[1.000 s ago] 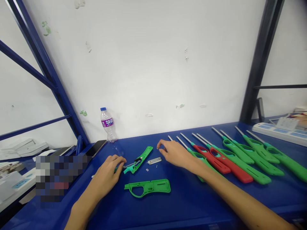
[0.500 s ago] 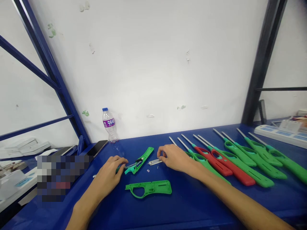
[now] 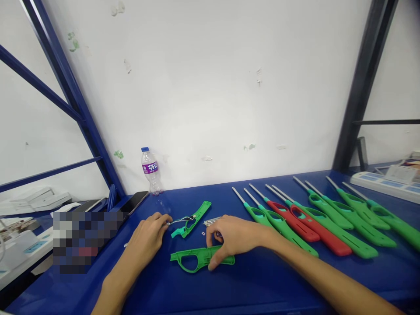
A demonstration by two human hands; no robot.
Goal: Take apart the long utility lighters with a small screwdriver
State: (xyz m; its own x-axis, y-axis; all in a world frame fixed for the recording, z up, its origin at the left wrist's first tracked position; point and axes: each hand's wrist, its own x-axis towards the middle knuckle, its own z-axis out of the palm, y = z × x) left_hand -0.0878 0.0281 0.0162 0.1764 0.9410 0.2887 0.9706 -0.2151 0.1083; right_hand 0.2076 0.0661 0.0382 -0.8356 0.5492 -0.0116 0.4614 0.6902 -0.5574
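My left hand (image 3: 149,232) is closed on a thin metal lighter tube (image 3: 126,245), whose tip pokes out on the left. From its fingertips, wires (image 3: 180,219) run right to an opened green lighter shell half (image 3: 200,217) with a turquoise collar piece, lying at an angle. A second green shell half (image 3: 190,259) lies nearer me, hollow side up. Across its grip end, my right hand (image 3: 232,236) has the thumb at the near edge and fingers at the far edge. Partly behind that hand are slim metal parts (image 3: 209,222), beside a tiny pale piece (image 3: 203,233).
Several whole green lighters (image 3: 351,234) and two red lighters (image 3: 334,240) lie in a slanted row on the blue table (image 3: 197,293). A bottle (image 3: 151,173) stands by the wall, near a phone (image 3: 136,201). White power strips (image 3: 387,183) sit at the sides.
My right hand has moved from the slim metal parts toward me, onto the nearer green shell half. My left hand has shifted slightly left, away from the angled shell half.
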